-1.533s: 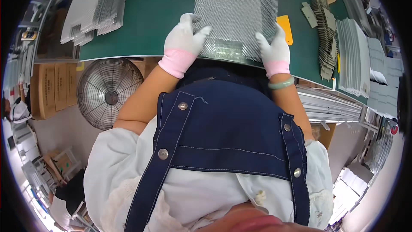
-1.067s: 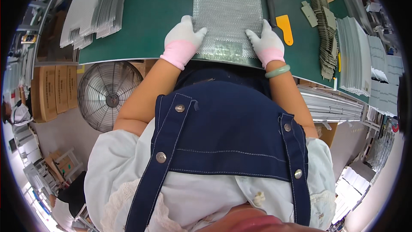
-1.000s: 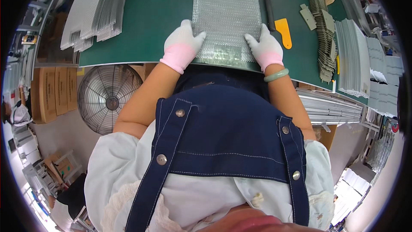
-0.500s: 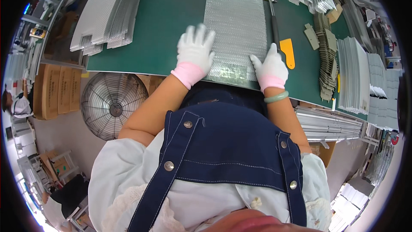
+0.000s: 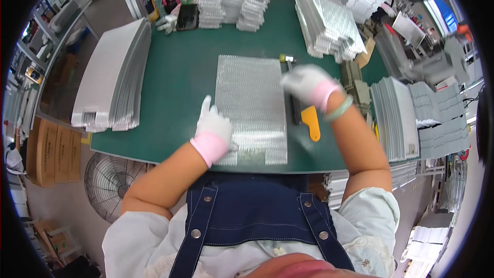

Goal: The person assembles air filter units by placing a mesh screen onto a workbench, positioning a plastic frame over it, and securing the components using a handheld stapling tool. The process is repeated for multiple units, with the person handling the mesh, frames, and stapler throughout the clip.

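A silvery, bubble-textured rectangular sheet (image 5: 250,105) lies flat on the green tabletop (image 5: 175,82) in front of me. My left hand (image 5: 213,129), in a white glove with a pink cuff, rests along the sheet's lower left edge. Its index finger points away from me and its thumb lies on the sheet; nothing is in it. To the right of the sheet my right hand (image 5: 306,83), gloved alike, is over a dark-handled hammer (image 5: 296,110). Motion blurs its fingers, so a grip on the handle cannot be made out. A yellow scraper (image 5: 311,123) lies just below that hand.
Stacks of silvery sheets stand at the left (image 5: 110,77), the back (image 5: 234,0) and the back right (image 5: 329,25). Grey-green blocks (image 5: 355,85) and upright white panels (image 5: 393,118) line the right side. A phone (image 5: 188,17) lies far left. Below the table's left edge stands a fan (image 5: 110,185).
My right hand has left the sheet's lower right corner and moved away from me, over the hammer. My left hand has shifted onto the sheet's left edge. The view takes in more of the table's far side.
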